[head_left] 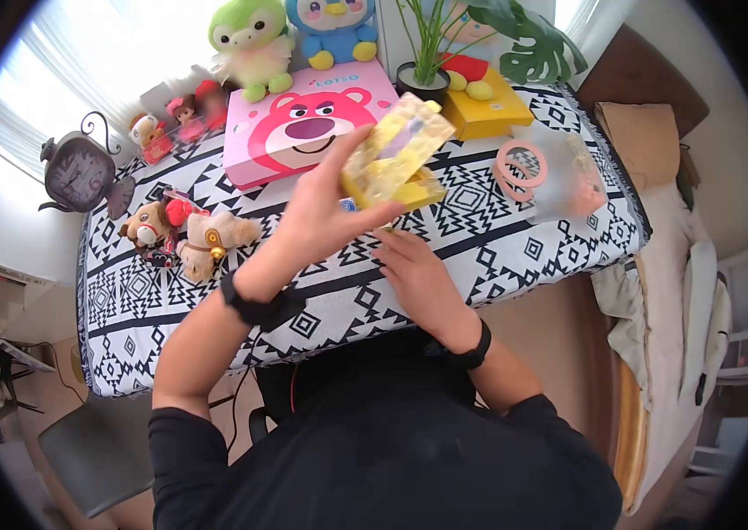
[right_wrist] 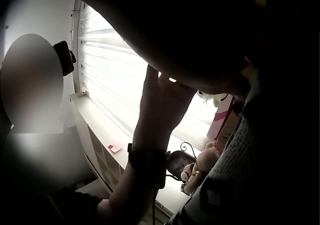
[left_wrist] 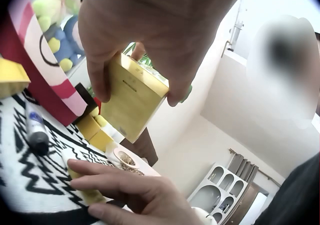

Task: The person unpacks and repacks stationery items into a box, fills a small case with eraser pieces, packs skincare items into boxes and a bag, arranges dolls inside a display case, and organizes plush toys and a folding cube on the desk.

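Observation:
My left hand point(head_left: 314, 216) grips a yellow box point(head_left: 399, 146) with a clear front, thumb on one side and fingers on the other. The left wrist view shows the box's plain yellow face point(left_wrist: 132, 100), with a narrow slot near its top edge. Low over the cloth, my right hand point(head_left: 423, 283) has its thumb and fingers about a small yellow piece point(left_wrist: 89, 191), mostly hidden by the fingers. Beyond it, another yellow box part point(head_left: 421, 191) lies under the raised box. A small tube with a dark cap point(left_wrist: 37, 130) lies near the right hand's fingertips.
A pink bear box point(head_left: 303, 124) stands at the back, with plush toys point(head_left: 253, 44) on it. A potted plant point(head_left: 425, 78) and yellow carton point(head_left: 489, 106) are beside it. Small plush toys point(head_left: 206, 243) and a clock point(head_left: 79, 172) are left, pink rings point(head_left: 521, 170) right.

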Demonstrator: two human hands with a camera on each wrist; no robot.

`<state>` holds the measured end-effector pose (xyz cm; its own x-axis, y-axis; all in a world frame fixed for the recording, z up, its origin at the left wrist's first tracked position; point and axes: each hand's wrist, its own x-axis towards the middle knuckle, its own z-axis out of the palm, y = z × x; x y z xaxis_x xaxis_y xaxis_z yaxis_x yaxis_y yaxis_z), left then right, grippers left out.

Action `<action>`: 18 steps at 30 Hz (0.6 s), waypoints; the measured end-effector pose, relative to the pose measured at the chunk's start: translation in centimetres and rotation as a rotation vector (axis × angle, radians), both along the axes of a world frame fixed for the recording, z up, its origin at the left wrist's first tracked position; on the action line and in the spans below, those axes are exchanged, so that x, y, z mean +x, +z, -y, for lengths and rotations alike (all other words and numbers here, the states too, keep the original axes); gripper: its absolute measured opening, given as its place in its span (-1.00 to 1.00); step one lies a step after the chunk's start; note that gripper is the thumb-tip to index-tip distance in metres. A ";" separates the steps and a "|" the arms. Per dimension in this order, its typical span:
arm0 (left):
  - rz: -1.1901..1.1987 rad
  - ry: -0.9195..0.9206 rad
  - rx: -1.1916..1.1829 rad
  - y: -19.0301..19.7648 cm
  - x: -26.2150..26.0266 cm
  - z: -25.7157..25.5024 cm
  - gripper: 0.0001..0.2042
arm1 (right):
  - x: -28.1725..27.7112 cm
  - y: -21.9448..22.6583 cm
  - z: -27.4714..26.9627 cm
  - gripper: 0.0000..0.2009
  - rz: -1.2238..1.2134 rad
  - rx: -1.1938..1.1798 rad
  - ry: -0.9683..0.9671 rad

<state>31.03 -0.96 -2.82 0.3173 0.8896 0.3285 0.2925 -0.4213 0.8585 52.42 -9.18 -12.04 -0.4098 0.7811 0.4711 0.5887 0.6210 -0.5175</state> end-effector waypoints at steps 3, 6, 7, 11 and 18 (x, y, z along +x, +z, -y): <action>-0.170 -0.119 -0.034 0.0 4.3 -3.7 0.02 | 0.1 -0.6 0.4 -0.64 0.048 0.054 0.006; -0.327 -0.214 -0.056 -3.0 6.9 -7.0 0.08 | 0.4 -0.1 0.8 -0.63 0.022 0.017 -0.038; -0.412 -0.249 -0.111 -3.0 7.3 -7.5 0.09 | 0.6 0.1 1.0 -0.63 0.021 0.026 -0.043; -0.640 -0.140 0.197 -3.8 6.3 -6.0 0.04 | 1.8 0.4 0.9 -0.68 0.000 0.065 -0.163; -0.602 -0.076 0.427 -0.4 -1.2 4.3 -0.37 | 3.1 1.0 -0.3 -0.68 0.092 -0.030 -0.198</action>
